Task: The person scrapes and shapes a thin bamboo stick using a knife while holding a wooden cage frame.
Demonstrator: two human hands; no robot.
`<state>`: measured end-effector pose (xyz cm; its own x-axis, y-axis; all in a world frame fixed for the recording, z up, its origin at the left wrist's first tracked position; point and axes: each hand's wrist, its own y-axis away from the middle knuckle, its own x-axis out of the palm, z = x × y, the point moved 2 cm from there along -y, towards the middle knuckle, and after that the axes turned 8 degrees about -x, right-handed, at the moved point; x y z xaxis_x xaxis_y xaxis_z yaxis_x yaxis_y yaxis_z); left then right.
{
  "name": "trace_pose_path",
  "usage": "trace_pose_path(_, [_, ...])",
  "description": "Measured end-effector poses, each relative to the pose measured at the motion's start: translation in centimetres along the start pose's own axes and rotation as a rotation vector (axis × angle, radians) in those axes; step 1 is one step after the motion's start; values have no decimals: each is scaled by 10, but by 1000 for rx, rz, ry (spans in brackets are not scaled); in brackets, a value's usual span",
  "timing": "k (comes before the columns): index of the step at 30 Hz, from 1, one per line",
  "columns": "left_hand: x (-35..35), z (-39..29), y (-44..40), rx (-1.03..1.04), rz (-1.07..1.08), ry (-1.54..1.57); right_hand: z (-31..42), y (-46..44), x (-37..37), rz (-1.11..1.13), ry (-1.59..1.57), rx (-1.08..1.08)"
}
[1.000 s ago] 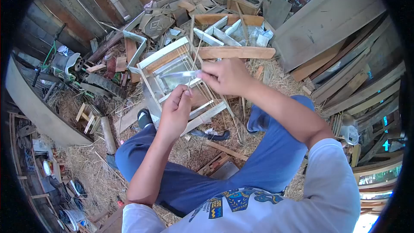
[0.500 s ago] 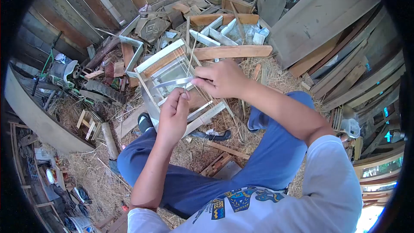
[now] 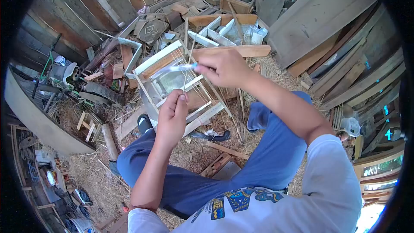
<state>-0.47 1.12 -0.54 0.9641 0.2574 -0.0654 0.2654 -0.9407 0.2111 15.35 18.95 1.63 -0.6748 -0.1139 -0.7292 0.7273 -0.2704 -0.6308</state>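
My right hand is closed round the handle of a knife, whose blade points left and is smeared by motion. Below it, my left hand pinches a thin wooden stick that stands up from the fingers and slants slightly right. The blade lies beside or across the stick; whether it touches cannot be told. Behind both hands is a wooden frame with pale rails, and several thin strips lie over it.
Straw covers the ground around my legs. A plank and nailed pale boards lie beyond the frame. Large boards lean at the right. A green wheeled machine stands left, near a curved panel.
My right hand has moved up a little along the stick with the knife, away from my left hand. The left hand has stayed nearly in place.
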Motion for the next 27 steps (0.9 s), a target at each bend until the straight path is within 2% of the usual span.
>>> trace_pose_path(1, [1, -1, 1, -7, 10, 12, -7, -1, 1, -2, -2, 2])
trace_pose_path(3, [3, -2, 8, -27, 34, 19, -45, 6, 2, 128, 53, 488])
trace_pose_path(5, [2, -5, 7, -138, 117, 181, -78, 6, -9, 38, 25, 518])
trace_pose_path(7, [3, -7, 6, -111, 119, 164, -85, 3, -17, -173, -152, 570])
trace_pose_path(9, [2, -13, 7, -299, 232, 275, -64, 8, -16, -187, -135, 547])
trace_pose_path(11, [3, -15, 5, -360, 208, 341, -35, 1, -16, 33, -47, 480])
trace_pose_path(15, [0, -14, 2, -265, 142, 300, -17, -4, -6, 75, -28, 376])
trace_pose_path(16, [-1, -14, 2, -223, 111, 268, -4, -5, -1, 19, -29, 271])
trace_pose_path(17, [0, -8, 0, -222, 103, 276, 8, -1, 1, 27, -31, 263])
trace_pose_path(19, [1, 0, -6, 54, -1, 67, 30, 1, 6, 147, -1, 100])
trace_pose_path(21, [0, -2, -5, 43, -20, 56, 24, -3, 5, 231, 0, 179])
trace_pose_path(23, [0, -1, 0, 32, -22, 52, 5, -9, 3, 67, 28, 177])
trace_pose_path(24, [-1, 0, 1, 30, -15, 46, 14, -11, 0, 61, 58, 81])
trace_pose_path(27, [-1, -5, -2, 10, -31, 41, 43, -3, 4, 95, 9, 41])
